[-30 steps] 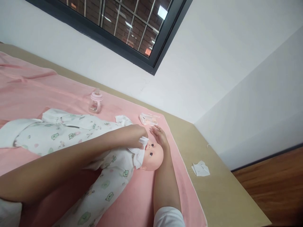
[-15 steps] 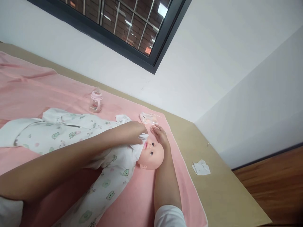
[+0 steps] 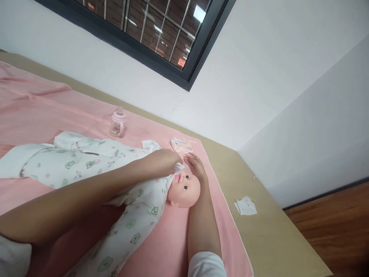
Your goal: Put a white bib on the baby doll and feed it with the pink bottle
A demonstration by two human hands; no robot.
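A baby doll (image 3: 188,194) in a white, animal-print outfit (image 3: 138,196) lies on its back on a pink blanket (image 3: 173,246). My left hand (image 3: 168,161) reaches over the doll's chest to its face, its fingers closed on a folded white tissue (image 3: 179,167) beside the doll's mouth and cheek. Part of that tissue is hidden under my fingers. Around the top of the doll's head curves my right forearm, and my right hand (image 3: 195,164) rests by the far side of the head with its fingers stretched out.
A pink-lidded baby bottle (image 3: 117,125) stands on the blanket beyond the doll. Near my right hand lies a clear plastic packet (image 3: 181,145). A crumpled white tissue (image 3: 245,206) is on the bare tabletop (image 3: 271,234) to the right. White wall (image 3: 201,111) and a window run behind.
My left hand has moved slightly right with the tissue, along the doll's cheek, showing more of the mouth. My right hand stays by the head. The view has shifted a little.
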